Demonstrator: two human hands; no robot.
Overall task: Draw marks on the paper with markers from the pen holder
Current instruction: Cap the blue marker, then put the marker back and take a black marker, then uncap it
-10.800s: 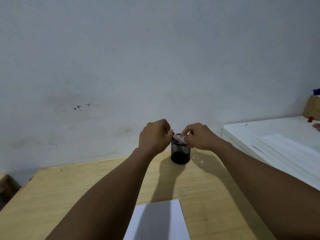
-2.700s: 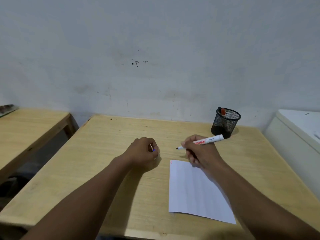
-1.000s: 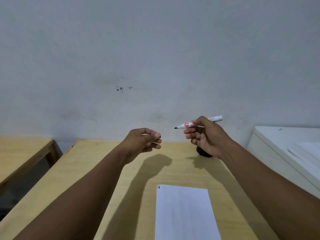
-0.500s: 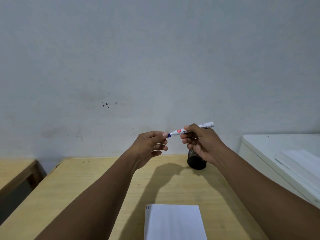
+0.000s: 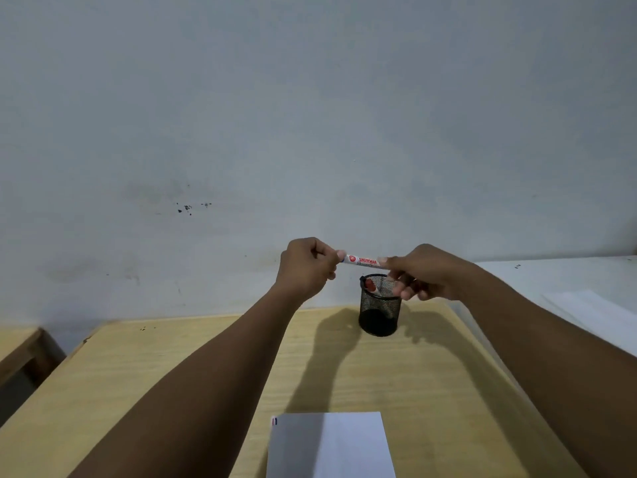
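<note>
Both hands hold a white marker (image 5: 362, 260) level in the air above the black mesh pen holder (image 5: 379, 305). My left hand (image 5: 305, 267) is closed around its left end, where the cap is hidden in the fingers. My right hand (image 5: 425, 272) grips the barrel's right end. A red-capped marker (image 5: 371, 286) leans inside the holder. The white paper (image 5: 331, 446) lies at the near edge of the wooden table (image 5: 172, 374), with small red and blue marks at its top left corner (image 5: 274, 421).
A white cabinet top (image 5: 551, 281) with stacked white sheets (image 5: 599, 312) stands to the right of the table. Another wooden table (image 5: 17, 343) is at the far left. A grey wall rises behind.
My left hand has closed over the marker's tip end, joining the cap to it. Both hands have shifted right and now sit over the pen holder. The view has tilted up.
</note>
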